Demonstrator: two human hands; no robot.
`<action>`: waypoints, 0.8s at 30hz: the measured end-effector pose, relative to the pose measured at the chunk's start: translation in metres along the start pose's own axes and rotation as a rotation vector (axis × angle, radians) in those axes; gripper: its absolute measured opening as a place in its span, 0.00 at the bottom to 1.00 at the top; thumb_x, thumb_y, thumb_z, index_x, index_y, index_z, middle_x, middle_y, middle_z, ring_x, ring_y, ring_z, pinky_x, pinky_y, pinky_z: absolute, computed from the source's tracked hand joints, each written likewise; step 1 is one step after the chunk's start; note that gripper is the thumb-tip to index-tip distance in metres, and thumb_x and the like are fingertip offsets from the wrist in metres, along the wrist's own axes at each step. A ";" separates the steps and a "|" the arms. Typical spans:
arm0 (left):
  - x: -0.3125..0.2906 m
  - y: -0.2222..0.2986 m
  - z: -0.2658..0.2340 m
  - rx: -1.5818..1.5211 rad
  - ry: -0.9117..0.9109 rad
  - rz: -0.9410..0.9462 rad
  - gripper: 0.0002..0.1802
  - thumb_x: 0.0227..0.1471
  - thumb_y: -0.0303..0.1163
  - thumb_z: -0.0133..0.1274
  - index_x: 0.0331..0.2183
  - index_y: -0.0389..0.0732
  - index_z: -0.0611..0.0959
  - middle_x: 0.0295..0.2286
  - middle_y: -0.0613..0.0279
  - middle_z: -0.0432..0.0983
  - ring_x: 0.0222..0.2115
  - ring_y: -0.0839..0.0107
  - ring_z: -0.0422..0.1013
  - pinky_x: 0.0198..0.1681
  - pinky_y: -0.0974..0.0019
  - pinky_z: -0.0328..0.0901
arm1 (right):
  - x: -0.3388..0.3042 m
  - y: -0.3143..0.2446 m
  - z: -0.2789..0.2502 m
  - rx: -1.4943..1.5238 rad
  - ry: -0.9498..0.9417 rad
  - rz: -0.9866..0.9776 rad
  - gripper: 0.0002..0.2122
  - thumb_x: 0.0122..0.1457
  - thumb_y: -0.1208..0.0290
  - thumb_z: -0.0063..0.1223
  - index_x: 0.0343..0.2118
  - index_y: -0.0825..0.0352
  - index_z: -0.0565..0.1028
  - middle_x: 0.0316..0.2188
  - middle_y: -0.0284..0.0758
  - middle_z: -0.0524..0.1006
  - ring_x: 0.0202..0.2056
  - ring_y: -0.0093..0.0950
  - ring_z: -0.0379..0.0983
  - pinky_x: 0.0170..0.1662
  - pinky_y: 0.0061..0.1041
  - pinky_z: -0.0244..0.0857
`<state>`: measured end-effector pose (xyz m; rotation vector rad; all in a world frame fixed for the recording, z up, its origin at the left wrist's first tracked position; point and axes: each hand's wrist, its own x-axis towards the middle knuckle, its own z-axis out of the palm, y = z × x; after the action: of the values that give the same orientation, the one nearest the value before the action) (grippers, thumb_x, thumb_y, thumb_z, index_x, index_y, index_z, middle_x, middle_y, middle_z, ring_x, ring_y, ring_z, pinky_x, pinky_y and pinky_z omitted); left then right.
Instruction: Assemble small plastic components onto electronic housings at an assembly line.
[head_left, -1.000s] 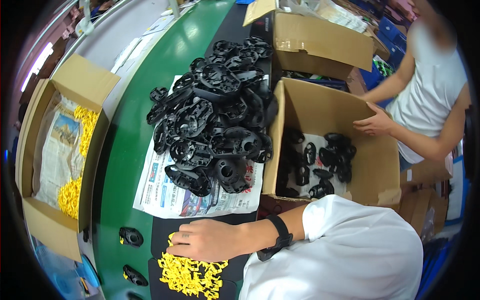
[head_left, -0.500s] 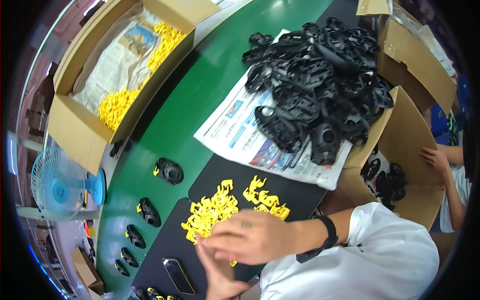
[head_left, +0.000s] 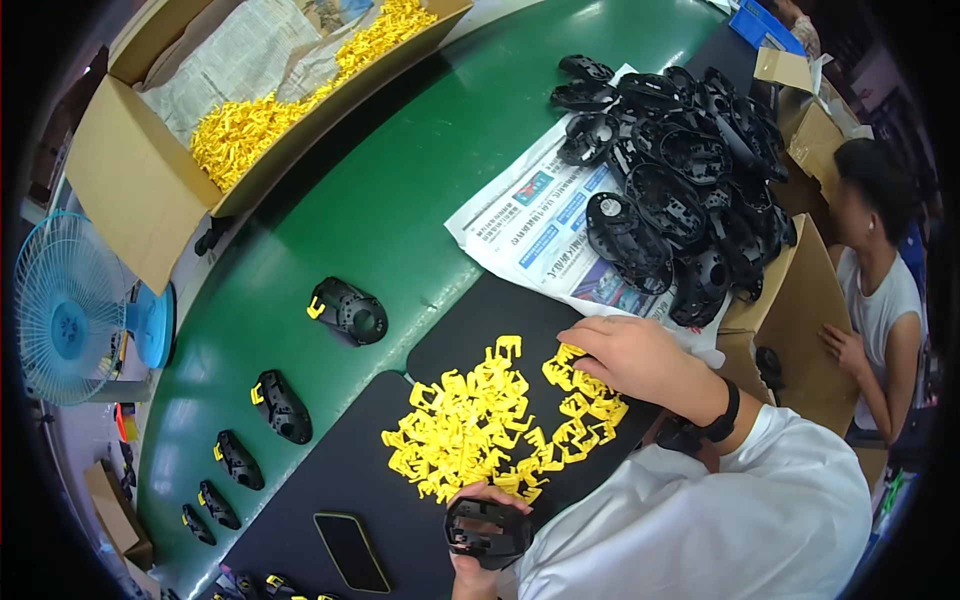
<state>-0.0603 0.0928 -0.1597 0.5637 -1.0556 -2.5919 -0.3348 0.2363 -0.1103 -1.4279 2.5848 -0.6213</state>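
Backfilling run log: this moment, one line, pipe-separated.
left hand: holds black shell | right hand: at yellow clips | phone: on black mat

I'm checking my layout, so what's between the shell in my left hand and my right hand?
The head view shows loose yellow clips on black matting between the shell in your left hand and your right hand.

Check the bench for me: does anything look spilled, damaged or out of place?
Only the phone looks out of place: it lies on the black mat, near the yellow clips, and isn't a part like them. The clips lie loose but look heaped rather than spilled. I see no clear damage.
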 end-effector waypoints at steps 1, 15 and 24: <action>0.003 0.002 -0.002 -0.001 -0.007 0.009 0.52 0.42 0.68 0.58 0.55 0.38 0.64 0.41 0.47 0.68 0.40 0.55 0.72 0.46 0.50 0.68 | 0.002 0.001 0.001 -0.006 0.007 -0.005 0.11 0.54 0.74 0.54 0.41 0.66 0.75 0.36 0.37 0.77 0.37 0.36 0.76 0.39 0.31 0.71; 0.060 0.021 0.015 0.015 -0.053 0.114 0.56 0.30 0.58 0.71 0.53 0.35 0.65 0.45 0.47 0.69 0.48 0.51 0.70 0.53 0.51 0.65 | 0.022 -0.061 -0.005 0.525 0.089 -0.248 0.17 0.35 0.56 0.76 0.23 0.60 0.81 0.16 0.28 0.75 0.15 0.21 0.72 0.18 0.18 0.59; 0.057 0.026 0.015 0.357 0.124 0.309 0.59 0.31 0.64 0.68 0.54 0.32 0.65 0.45 0.47 0.71 0.46 0.60 0.71 0.50 0.61 0.65 | 0.036 -0.106 0.036 0.779 0.108 -0.369 0.11 0.46 0.63 0.69 0.31 0.58 0.80 0.31 0.27 0.75 0.25 0.20 0.74 0.25 0.19 0.69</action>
<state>-0.1140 0.0611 -0.1458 0.5785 -1.4460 -2.0910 -0.2604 0.1463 -0.0964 -1.5692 1.7691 -1.5631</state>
